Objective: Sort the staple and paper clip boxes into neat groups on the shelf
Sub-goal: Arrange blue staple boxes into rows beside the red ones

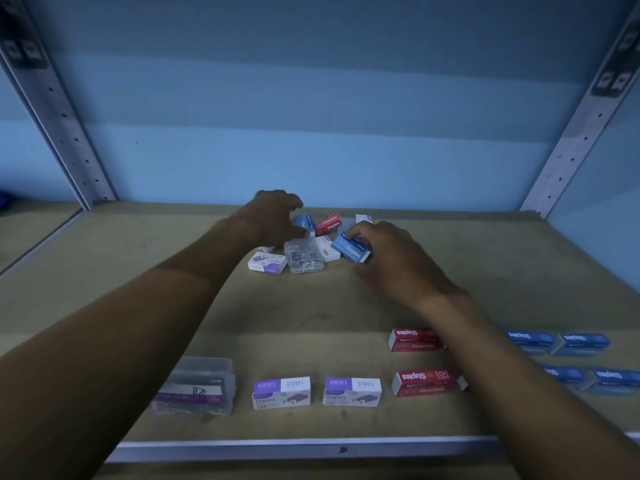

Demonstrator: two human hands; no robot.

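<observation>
A jumble of small boxes lies at the back middle of the shelf (138, 306). In it are a clear paper clip box (304, 257), a purple-and-white staple box (267, 263), a red staple box (327, 224) and a small blue box (304, 223). My right hand (391, 261) grips a blue staple box (351, 251) at the pile's right edge. My left hand (273, 216) reaches into the pile's left side, fingers bent down onto the boxes by the small blue box; whether it holds one is hidden.
Sorted rows stand near the front edge: a clear paper clip box (197, 386), two purple staple boxes (281, 393) (352, 392), two red staple boxes (414, 339) (423, 382), and several blue boxes (581, 342) at right. Metal uprights (59, 123) (581, 133) flank the shelf.
</observation>
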